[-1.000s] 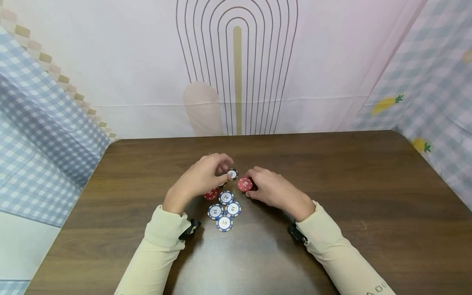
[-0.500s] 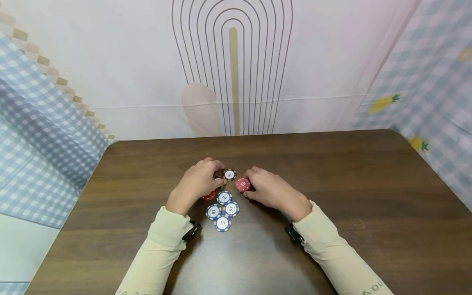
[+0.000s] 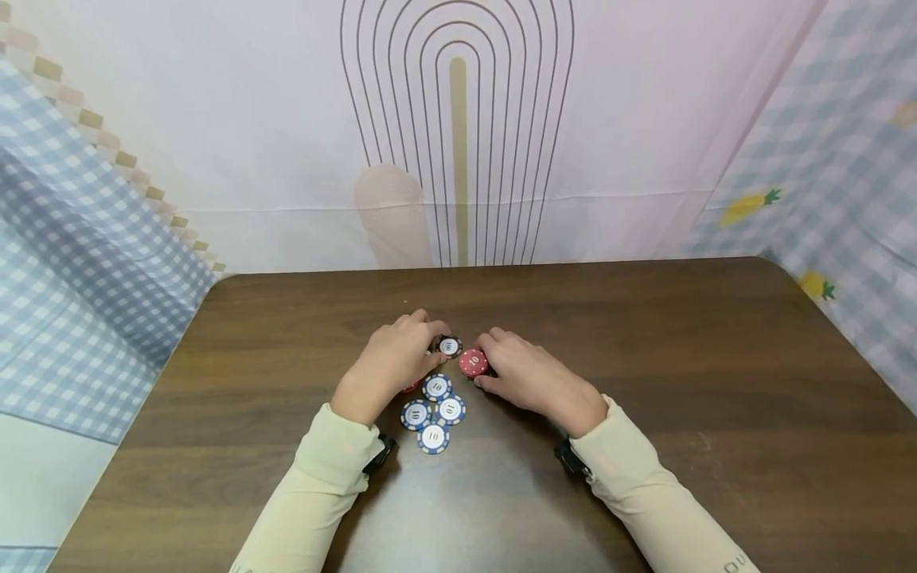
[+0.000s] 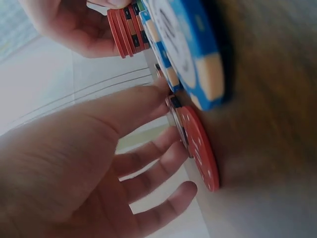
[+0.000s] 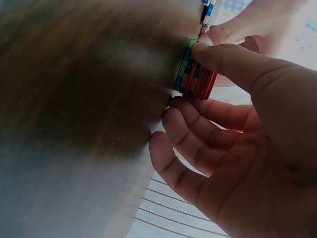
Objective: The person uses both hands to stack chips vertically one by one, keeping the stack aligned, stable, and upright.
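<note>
In the head view my left hand [image 3: 394,358] has its thumb and index finger at opposite edges of a black poker chip [image 3: 450,346]. Just right of it, my right hand [image 3: 533,372] holds a stack of poker chips [image 3: 473,363], red on top. The right wrist view shows that stack [image 5: 198,74] upright between thumb and fingers, red chips above dark and green ones. A red chip [image 4: 200,148] lies flat below my left palm, overlapped by a dark chip [image 4: 177,119]. From above, my left hand mostly hides both.
Several blue-and-white chips [image 3: 437,387] lie flat in a cluster on the brown wooden table [image 3: 645,342], nearer to me than the stack. A patterned white cloth [image 3: 286,119] hangs behind the table, with checked cloth [image 3: 79,294] at the sides.
My left hand has come down and closed in on the black chip from the left. That chip sits slightly nearer the red-topped stack. My right hand stays on the stack.
</note>
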Demonstrator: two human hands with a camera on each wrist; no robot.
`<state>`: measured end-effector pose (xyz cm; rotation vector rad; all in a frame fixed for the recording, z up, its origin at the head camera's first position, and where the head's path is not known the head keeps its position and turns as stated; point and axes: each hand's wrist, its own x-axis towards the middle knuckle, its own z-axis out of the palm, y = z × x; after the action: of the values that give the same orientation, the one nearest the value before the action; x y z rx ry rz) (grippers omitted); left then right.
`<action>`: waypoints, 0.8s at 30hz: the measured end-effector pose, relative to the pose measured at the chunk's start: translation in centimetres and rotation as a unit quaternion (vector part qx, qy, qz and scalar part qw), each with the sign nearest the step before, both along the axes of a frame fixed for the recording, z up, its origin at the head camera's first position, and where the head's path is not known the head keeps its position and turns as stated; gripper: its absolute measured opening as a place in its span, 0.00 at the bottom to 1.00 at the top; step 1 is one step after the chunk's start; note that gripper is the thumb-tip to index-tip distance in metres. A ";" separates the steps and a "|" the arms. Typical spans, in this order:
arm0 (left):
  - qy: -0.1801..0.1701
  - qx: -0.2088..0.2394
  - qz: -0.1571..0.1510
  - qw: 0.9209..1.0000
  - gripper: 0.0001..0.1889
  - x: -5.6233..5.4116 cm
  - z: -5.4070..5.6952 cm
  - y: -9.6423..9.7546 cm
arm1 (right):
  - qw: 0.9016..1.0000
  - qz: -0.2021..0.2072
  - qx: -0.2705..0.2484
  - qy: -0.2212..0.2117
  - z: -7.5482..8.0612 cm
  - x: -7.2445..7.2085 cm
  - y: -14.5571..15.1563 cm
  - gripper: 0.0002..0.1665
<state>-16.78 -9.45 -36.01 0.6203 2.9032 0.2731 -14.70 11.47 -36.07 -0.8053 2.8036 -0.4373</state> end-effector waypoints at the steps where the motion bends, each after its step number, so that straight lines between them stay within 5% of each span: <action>1: 0.002 -0.005 -0.005 1.000 0.22 0.0 0.0 0.0 | 1.000 0.001 0.001 0.000 0.0 0.0 0.0 0.21; 9: 0.050 -0.048 -0.046 0.996 0.15 -0.1 0.1 -0.3 | 1.000 0.002 0.016 0.003 0.0 0.0 -0.1 0.21; 24: 0.112 -0.060 -0.051 0.991 0.16 -0.1 0.6 -0.7 | 1.000 -0.005 0.016 -0.001 0.1 0.1 0.0 0.20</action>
<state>-16.91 -10.14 -35.45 0.8246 3.0578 0.0152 -14.57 11.46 -36.02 -0.7845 2.8066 -0.3923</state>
